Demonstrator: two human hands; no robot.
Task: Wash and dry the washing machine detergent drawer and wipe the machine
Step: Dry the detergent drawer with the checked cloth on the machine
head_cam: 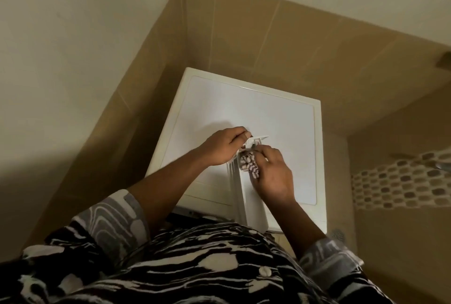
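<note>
Left hand grips the far end of the white detergent drawer, fingers curled round its left edge. The drawer runs near-to-far over the washing machine top. Right hand pinches a patterned cloth, bunched against the drawer's far part.

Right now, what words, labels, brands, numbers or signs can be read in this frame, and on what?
None can be read. The washing machine top, detergent drawer, patterned cloth and wall tiles show no lettering; the cloth carries only a printed pattern.
</note>
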